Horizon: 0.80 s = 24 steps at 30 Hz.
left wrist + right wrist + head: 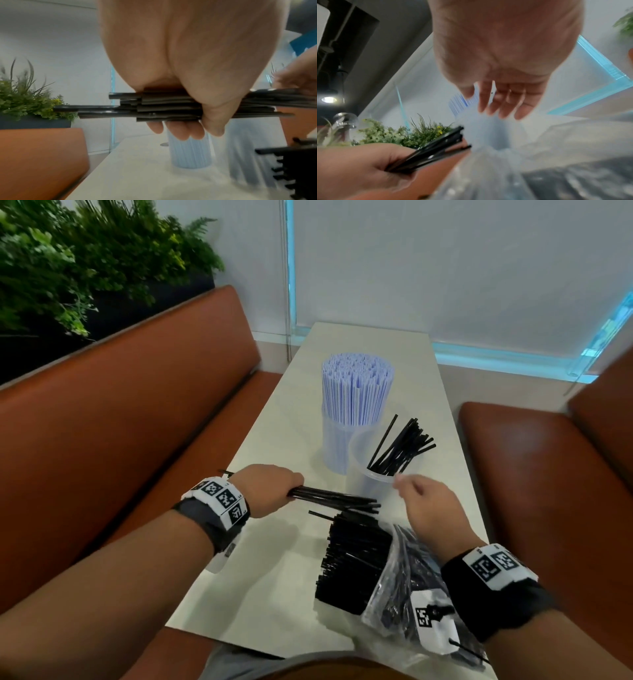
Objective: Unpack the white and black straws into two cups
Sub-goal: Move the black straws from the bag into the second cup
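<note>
My left hand (270,491) grips a bundle of black straws (339,498) held level above the table; in the left wrist view its fingers (181,132) wrap round that bundle (171,108). My right hand (424,501) hovers empty, fingers (503,106) loosely extended, just in front of the near clear cup (373,474), which holds several black straws (400,448). Behind it a second clear cup (337,440) is packed with white straws (358,386). A big pack of black straws (352,563) pokes out of a clear plastic bag (407,604) under my right forearm.
The white table (274,577) is narrow, with orange bench seats on the left (137,412) and on the right (534,474). A planter with green foliage (68,261) stands behind the left bench. A frosted window (445,268) closes off the far end.
</note>
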Motion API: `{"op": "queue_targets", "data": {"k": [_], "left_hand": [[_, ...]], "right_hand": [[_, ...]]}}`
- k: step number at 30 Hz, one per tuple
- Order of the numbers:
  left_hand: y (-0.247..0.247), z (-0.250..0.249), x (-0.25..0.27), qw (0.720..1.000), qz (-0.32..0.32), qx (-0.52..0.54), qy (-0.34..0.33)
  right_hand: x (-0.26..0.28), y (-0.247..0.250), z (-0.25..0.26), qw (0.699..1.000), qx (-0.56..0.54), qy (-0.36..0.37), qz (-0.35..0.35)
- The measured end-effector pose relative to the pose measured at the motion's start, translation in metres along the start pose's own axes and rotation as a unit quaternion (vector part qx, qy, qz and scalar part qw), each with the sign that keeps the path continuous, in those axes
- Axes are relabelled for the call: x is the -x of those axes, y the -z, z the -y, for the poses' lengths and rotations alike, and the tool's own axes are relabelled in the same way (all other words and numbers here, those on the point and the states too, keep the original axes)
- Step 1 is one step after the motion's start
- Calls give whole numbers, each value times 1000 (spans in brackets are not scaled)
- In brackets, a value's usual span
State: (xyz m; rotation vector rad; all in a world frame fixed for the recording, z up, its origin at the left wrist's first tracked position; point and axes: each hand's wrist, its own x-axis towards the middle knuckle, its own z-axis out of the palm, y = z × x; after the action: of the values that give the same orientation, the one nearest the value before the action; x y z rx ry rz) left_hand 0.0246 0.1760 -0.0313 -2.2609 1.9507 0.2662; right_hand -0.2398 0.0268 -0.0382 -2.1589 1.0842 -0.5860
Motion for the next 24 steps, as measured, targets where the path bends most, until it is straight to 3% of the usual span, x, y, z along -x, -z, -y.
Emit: {"op": "queue_targets", "data": {"k": [2, 4, 7, 10, 14, 19, 24], "left_hand": [[5, -10, 0, 998, -54, 36, -16], [9, -30, -2, 991, -108, 62, -47], [16, -58, -7, 983, -155, 65, -75], [21, -68, -11, 980, -186, 56, -47], [27, -99, -12, 972, -217, 65, -68], [29, -123, -15, 970, -222, 91, -49], [36, -144, -20, 965, -247, 89, -16]], "right_hand": [[3, 1, 18, 981, -176, -19, -85], [4, -3, 32, 954, -280, -36, -99], [5, -4, 40, 947, -311, -42, -66], [3, 5, 37, 916, -378, -27, -135], [4, 2, 40, 937, -313, -4, -154], [2, 9, 39, 924, -293, -14, -244], [2, 3, 42, 924, -294, 1, -243]]}}
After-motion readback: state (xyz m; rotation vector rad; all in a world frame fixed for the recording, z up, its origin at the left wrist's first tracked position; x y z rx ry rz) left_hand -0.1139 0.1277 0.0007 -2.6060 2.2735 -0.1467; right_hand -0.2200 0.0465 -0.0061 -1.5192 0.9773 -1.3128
